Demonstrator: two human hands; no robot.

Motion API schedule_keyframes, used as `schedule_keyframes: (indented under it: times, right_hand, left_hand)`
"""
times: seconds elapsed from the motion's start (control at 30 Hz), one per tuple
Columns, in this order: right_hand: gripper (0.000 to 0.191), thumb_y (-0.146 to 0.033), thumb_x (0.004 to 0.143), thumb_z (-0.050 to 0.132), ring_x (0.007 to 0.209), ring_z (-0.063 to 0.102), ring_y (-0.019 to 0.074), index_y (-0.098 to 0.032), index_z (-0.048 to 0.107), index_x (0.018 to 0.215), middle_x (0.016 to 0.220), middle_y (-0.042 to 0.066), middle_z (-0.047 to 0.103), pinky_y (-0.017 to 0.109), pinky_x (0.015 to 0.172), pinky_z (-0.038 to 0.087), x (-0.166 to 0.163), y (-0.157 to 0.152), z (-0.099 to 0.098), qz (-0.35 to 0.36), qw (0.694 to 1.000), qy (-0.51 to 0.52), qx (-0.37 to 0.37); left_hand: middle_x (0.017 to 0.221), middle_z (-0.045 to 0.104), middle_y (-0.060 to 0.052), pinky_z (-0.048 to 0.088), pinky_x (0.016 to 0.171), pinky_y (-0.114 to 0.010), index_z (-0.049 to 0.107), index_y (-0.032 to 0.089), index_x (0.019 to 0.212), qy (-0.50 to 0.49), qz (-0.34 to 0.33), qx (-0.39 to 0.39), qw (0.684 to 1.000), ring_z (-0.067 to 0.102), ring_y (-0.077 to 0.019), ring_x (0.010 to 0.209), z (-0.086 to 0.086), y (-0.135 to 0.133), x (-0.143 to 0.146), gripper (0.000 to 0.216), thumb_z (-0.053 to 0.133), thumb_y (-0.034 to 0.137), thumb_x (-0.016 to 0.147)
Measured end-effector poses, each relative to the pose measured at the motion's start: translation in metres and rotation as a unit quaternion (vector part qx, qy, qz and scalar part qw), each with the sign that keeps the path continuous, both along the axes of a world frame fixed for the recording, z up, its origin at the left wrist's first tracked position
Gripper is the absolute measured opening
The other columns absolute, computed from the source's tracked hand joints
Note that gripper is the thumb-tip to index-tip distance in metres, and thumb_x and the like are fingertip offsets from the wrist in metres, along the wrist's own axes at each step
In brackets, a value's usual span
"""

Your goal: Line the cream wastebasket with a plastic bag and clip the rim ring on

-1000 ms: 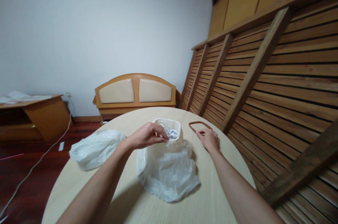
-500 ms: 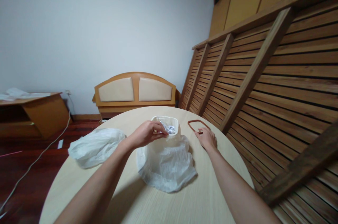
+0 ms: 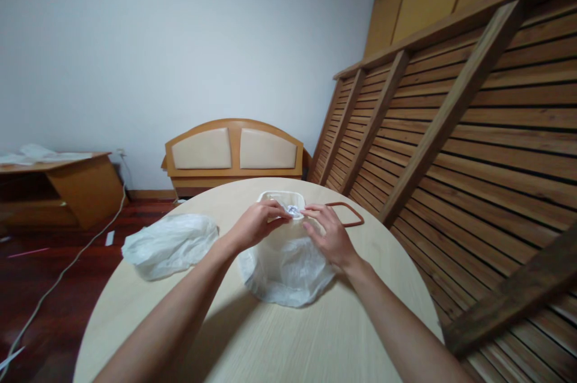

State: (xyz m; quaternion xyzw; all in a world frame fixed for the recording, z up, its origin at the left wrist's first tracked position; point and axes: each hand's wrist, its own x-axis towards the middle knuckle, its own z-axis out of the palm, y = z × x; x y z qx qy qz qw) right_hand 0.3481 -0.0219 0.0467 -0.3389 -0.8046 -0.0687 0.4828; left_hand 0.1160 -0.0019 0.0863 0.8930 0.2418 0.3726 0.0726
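Right hand (image 3: 331,240) has come off the brown ring frame (image 3: 354,213) since half a second ago; now at the near rim of the small white bin (image 3: 280,192), facing the left hand (image 3: 262,222), which was there before.

Head view, only one to log. Bin stands toward the far side of the round pale desk (image 3: 288,344), rim up. White liner bag (image 3: 288,284) spills down over the bin's near side, its loose hem spread on the desk. Crumpled bits (image 3: 293,209), pale with bluish marks, show inside the bin, between the two sets of fingertips.

Left grip: thumb and fingers pressed together, apparently pinching the liner bag's edge at the near rim; fingertips small and soft here, so not certain. Right grip: fingers laid at the near right part of the rim, thumb lower, against the liner bag; cannot tell whether it nips anything.

Ring frame lies flat on the desk, right of the bin, its left end passing behind the right hand. Second white bag (image 3: 174,246), rumpled, lies at the desk's left, apart from the bin. Beyond the desk: headboard (image 3: 235,151) with two cream panels. To the right, slatted wooden panel (image 3: 487,148), leaning.
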Motion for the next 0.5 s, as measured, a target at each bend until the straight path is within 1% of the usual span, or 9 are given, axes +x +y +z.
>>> schedule_keyframes:
  times: [0.1,0.23,0.3,0.37,0.43,0.5]
  right_hand:
    - [0.026,-0.023,0.093,0.062,0.114,0.058,0.0251,-0.026,0.063,0.119,0.122,0.007,0.065,0.046,0.1,0.047,-0.007,-0.001,-0.003,0.0,1.0,-0.019,0.002]
    - [0.019,-0.021,0.091,0.065,0.112,0.058,0.0259,-0.024,0.064,0.11,0.116,0.007,0.066,0.047,0.099,0.047,-0.006,0.002,-0.005,-0.031,0.999,-0.001,0.01]
    - [0.016,-0.022,0.091,0.065,0.11,0.058,0.0262,-0.024,0.064,0.107,0.113,0.007,0.066,0.047,0.098,0.047,-0.004,0.003,-0.006,-0.047,0.999,0.008,0.011]
    - [0.014,-0.023,0.091,0.064,0.11,0.057,0.0266,-0.024,0.065,0.105,0.112,0.007,0.064,0.047,0.098,0.047,-0.002,0.005,-0.007,-0.062,0.998,0.017,0.011]
    - [0.013,-0.024,0.091,0.063,0.11,0.057,0.0273,-0.025,0.065,0.105,0.114,0.008,0.063,0.048,0.098,0.047,0.0,0.007,-0.008,-0.077,0.997,0.026,0.008]
    - [0.013,-0.026,0.091,0.062,0.111,0.056,0.0278,-0.026,0.066,0.104,0.115,0.008,0.063,0.049,0.099,0.047,0.002,0.009,-0.01,-0.086,0.996,0.033,0.006]
  left_hand:
    - [0.095,0.073,-0.008,0.053,0.077,-0.028,0.075,0.02,0.1,-0.014,-0.007,0.01,1.0,0.068,-0.0167,0.085,-0.003,0.002,0.003,0.019,0.057,0.026,0.096]
    - [0.1,0.071,-0.008,0.052,0.084,-0.031,0.072,0.02,0.105,-0.02,-0.006,0.037,0.999,0.065,-0.0182,0.093,0.003,-0.002,0.003,0.018,0.059,0.028,0.095]
    - [0.101,0.069,-0.008,0.051,0.083,-0.03,0.07,0.02,0.106,-0.018,0.021,0.037,0.999,0.064,-0.0179,0.092,0.009,-0.007,0.001,0.018,0.061,0.03,0.094]
    - [0.096,0.067,-0.006,0.05,0.076,-0.028,0.069,0.02,0.102,-0.013,0.066,0.022,0.997,0.063,-0.0162,0.084,0.016,-0.011,-0.002,0.018,0.061,0.033,0.093]
    - [0.087,0.066,-0.004,0.047,0.068,-0.026,0.068,0.019,0.096,-0.009,0.114,-0.004,0.993,0.061,-0.0146,0.073,0.021,-0.015,-0.005,0.02,0.059,0.038,0.093]
    - [0.08,0.066,-0.003,0.044,0.062,-0.026,0.066,0.019,0.093,0.005,0.153,-0.045,0.987,0.06,-0.0146,0.067,0.024,-0.015,-0.009,0.026,0.057,0.043,0.093]
